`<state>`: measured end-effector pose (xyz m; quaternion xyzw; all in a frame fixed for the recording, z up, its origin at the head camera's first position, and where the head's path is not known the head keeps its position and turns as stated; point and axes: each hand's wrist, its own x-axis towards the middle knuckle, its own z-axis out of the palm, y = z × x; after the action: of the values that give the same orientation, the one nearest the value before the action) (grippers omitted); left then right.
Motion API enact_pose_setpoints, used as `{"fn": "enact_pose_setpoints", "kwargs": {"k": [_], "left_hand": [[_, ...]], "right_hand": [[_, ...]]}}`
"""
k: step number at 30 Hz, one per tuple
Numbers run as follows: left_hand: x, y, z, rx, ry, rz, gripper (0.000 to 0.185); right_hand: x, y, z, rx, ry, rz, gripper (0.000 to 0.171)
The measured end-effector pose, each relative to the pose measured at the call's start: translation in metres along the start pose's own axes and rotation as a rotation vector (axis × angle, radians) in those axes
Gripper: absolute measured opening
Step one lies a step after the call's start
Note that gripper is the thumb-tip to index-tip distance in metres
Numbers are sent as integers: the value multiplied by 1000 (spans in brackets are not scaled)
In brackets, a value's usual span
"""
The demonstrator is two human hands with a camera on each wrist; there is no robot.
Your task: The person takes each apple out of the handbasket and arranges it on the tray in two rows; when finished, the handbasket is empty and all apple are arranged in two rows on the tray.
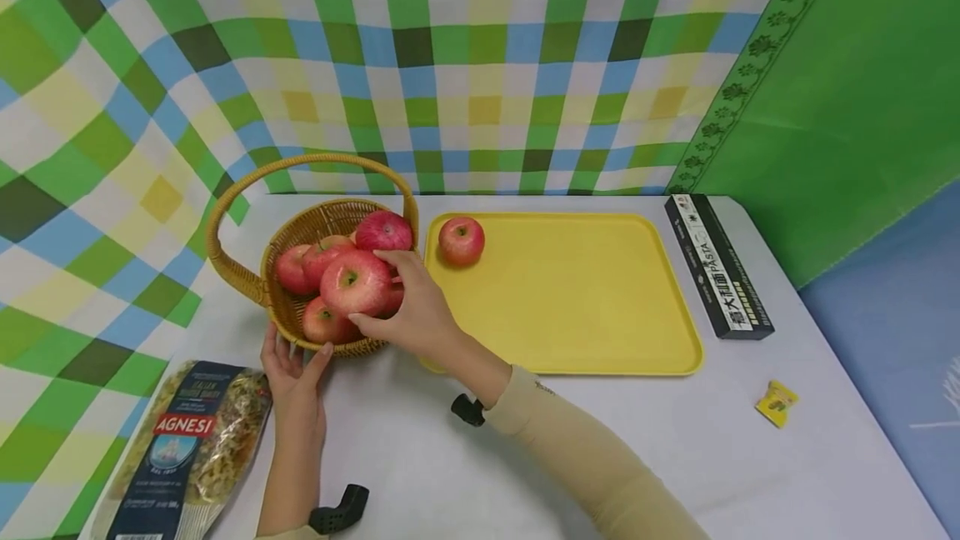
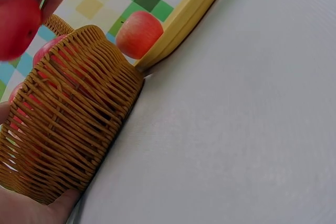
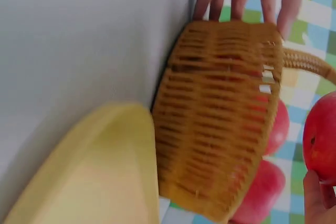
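Right hand [image 1: 416, 307] grips apple [image 1: 356, 282]; left hand [image 1: 294, 373] steadies basket [image 1: 300, 232].

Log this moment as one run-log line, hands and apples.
left hand: steadies basket | right hand: grips apple over basket | tray: one apple on tray

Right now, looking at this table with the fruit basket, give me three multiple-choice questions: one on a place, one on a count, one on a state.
1. Where does the black pasta box lie?
A. right of the yellow tray
B. in the basket
C. on the tray

2. How many apples lie on the tray?
A. none
B. one
C. three

3. What is the right hand doing?
A. resting flat on the table
B. gripping an apple over the basket
C. holding the pasta bag

Answers:
1 A, it lies beside the tray's right edge.
2 B, a single apple sits in its far left corner.
3 B, the fingers curl round the apple.
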<state>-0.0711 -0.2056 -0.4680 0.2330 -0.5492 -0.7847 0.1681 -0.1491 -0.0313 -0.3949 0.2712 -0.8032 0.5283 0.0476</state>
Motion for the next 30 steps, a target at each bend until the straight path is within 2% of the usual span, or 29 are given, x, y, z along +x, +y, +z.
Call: {"fn": "enact_pose_setpoints", "kwargs": {"k": [5, 11, 15, 19, 23, 30], "left_hand": [[-2, 0, 0, -4, -7, -1, 89], [-2, 0, 2, -27, -26, -4, 90], [-3, 0, 3, -36, -21, -6, 90], [-4, 0, 3, -37, -25, 1, 89], [-4, -1, 3, -44, -28, 0, 89], [-4, -1, -1, -44, -12, -5, 89]], "right_hand": [[-5, 6, -26, 24, 47, -34, 75], [-10, 19, -61, 57, 179, -102, 74], [-12, 35, -83, 33, 265, -89, 76], [-11, 57, -101, 18, 343, -9, 75], [-11, 85, -115, 38, 416, 129, 74], [-10, 119, -122, 41, 492, 359, 74]]}}
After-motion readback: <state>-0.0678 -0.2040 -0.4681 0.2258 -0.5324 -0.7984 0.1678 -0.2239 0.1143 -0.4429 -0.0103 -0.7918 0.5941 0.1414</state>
